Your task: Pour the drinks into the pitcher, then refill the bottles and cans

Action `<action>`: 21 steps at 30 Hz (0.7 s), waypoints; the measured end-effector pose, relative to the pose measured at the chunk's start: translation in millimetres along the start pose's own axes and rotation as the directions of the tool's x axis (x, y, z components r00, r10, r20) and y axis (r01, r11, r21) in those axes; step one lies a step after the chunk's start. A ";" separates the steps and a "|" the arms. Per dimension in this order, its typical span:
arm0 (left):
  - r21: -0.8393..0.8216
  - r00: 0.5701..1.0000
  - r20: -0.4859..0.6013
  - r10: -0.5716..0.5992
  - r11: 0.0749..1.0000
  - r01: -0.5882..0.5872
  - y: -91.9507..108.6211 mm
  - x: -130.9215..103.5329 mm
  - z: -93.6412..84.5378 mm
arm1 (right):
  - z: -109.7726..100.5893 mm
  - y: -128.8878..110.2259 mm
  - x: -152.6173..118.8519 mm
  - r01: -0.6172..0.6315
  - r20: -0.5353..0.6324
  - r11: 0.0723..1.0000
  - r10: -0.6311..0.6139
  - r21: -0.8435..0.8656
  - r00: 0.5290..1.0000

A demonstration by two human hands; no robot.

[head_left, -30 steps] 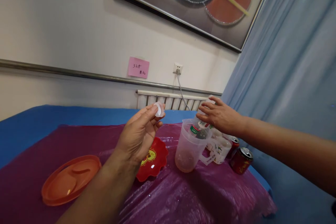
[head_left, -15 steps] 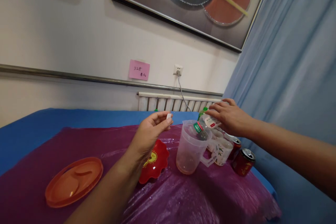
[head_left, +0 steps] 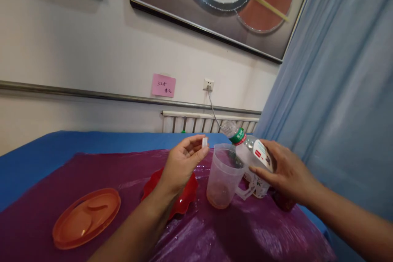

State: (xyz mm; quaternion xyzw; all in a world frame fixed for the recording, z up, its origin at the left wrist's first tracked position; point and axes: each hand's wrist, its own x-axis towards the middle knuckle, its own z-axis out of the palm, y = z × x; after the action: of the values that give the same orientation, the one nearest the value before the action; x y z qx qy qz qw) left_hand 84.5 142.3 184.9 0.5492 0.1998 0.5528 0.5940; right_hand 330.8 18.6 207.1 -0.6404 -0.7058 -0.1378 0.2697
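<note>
My right hand (head_left: pixel 281 168) is wrapped round a clear plastic bottle (head_left: pixel 250 147) with a green and white label. The bottle leans, its neck up and to the left, above the rim of a translucent measuring jug (head_left: pixel 221 180). A little brownish liquid shows in the bottom of the jug, which stands upright with its handle to the right. Left of the jug, my left hand (head_left: pixel 182 159) pinches a small white bottle cap (head_left: pixel 204 142) between thumb and fingers. Below that hand lies a red scalloped dish (head_left: pixel 186 198), partly hidden by my forearm.
An orange divided plate (head_left: pixel 87 217) lies at the left on the purple plastic sheet (head_left: pixel 129 180). Right of the jug are a white patterned cup (head_left: pixel 260 186) and a dark red can (head_left: pixel 283 201), both partly covered by my right hand. A blue curtain (head_left: pixel 346 90) hangs at the right.
The bottle was tipped neck down over the jug; now its neck points up and left. My right hand has come down and nearer. My left hand has shifted slightly right with the cap.
</note>
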 end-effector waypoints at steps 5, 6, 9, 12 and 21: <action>-0.023 0.990 0.137 0.040 0.999 -0.037 16.8 -18.0 5.8 | 20.4 -32.5 -53.7 0.061 -0.073 0.980 -0.048 0.189 0.996; 0.002 0.981 0.192 0.027 1.000 -0.028 19.1 -21.1 6.6 | 27.8 -35.2 -62.2 0.049 -0.085 0.977 -0.031 0.209 0.996; 0.163 0.954 0.300 -0.010 0.986 -0.041 21.5 -26.9 8.5 | 52.9 -36.1 -81.8 0.019 -0.158 0.975 0.017 0.221 0.987; 0.329 0.941 0.339 -0.014 0.938 -0.105 20.5 -27.9 10.3 | 75.4 -32.5 -95.3 0.017 -0.240 0.987 0.022 0.160 0.970; 0.537 0.863 0.503 0.041 0.768 -0.349 22.0 -28.2 15.3 | 101.7 -30.8 -116.1 -0.052 -0.300 0.998 0.058 0.029 0.952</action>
State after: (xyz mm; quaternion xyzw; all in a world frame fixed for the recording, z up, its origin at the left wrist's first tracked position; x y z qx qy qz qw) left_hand 79.2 106.3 198.5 0.8446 0.1599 0.3712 0.3512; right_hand 283.9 -27.2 64.0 -0.6287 -0.6397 -0.2188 0.3842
